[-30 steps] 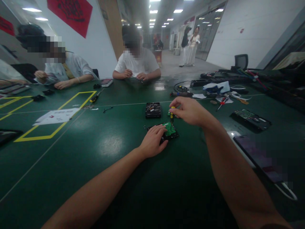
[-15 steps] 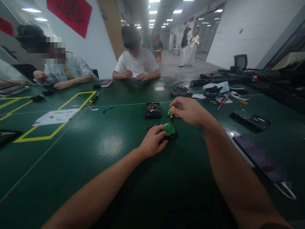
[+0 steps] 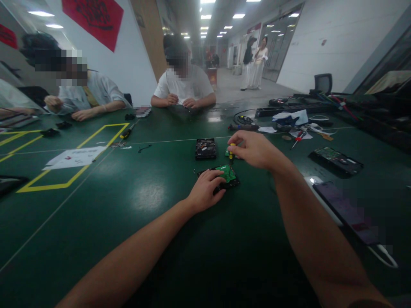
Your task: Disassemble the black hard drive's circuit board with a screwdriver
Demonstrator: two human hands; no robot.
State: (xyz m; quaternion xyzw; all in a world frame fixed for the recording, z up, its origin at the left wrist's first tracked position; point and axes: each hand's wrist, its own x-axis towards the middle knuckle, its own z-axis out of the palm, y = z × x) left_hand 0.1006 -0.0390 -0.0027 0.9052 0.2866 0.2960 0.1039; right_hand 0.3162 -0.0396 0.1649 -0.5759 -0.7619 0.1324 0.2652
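A black hard drive (image 3: pixel 231 184) with a green circuit board (image 3: pixel 228 173) on its upper face lies on the table in front of me. My left hand (image 3: pixel 207 190) grips the drive's left part, fingers over the board and thumb at the near edge. In my right hand (image 3: pixel 245 147) is a yellow-and-black screwdriver (image 3: pixel 231 155), pinched by its handle and held upright. Its shaft points down onto the board; the tip's exact contact is too small to tell. Behind the drive, a loose green board (image 3: pixel 227 152) is partly hidden by my right hand. Another hard drive (image 3: pixel 206 148) lies just beyond.
To the right are another drive with its board showing (image 3: pixel 337 161), a phone (image 3: pixel 346 211) and a red screwdriver (image 3: pixel 299 137). White paper (image 3: pixel 75 157) and a yellow-handled screwdriver (image 3: pixel 127 131) lie left. Two people sit across the green table (image 3: pixel 154 231).
Almost nothing differs. My left hand stays on the hard drive and my right hand keeps the screwdriver upright over the board; the whole view has shifted very slightly.
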